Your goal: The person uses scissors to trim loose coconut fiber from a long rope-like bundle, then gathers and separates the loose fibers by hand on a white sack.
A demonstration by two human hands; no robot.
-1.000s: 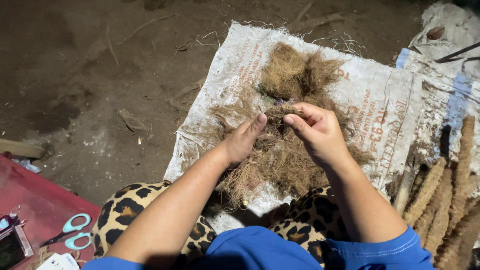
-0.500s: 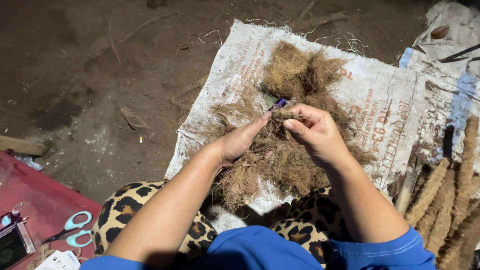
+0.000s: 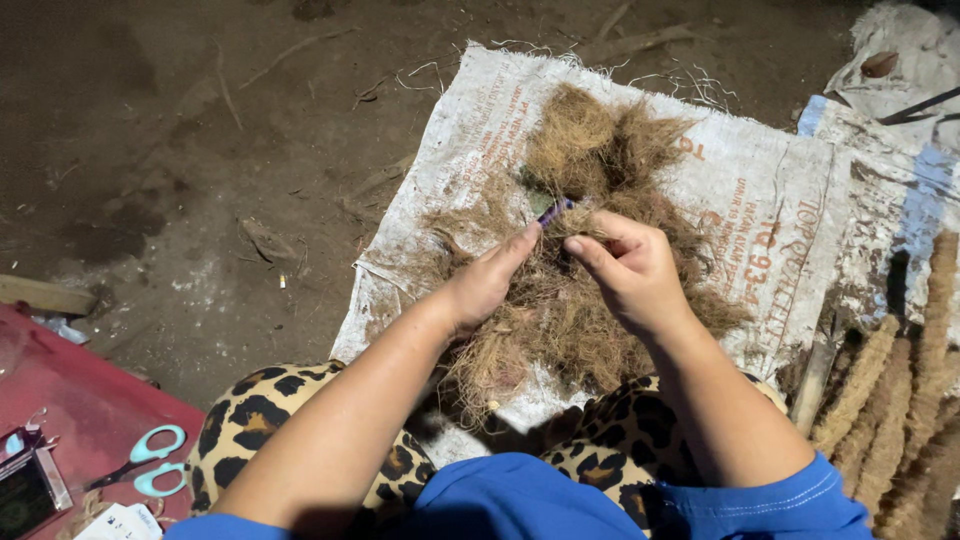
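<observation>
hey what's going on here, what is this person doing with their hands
A person sits on the ground with both hands over a heap of brown coir-like fibre lying on a white woven sack. The left hand and the right hand meet at the top of the heap, pinching strands between the fingertips, and a small purple object pokes out between them. Thick fibre ropes lie to the right. Teal-handled scissors rest on a red mat at the lower left.

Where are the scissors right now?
In the head view, the teal-handled scissors lie at the lower left on the red mat, left of the leopard-print knee, away from both hands.
</observation>
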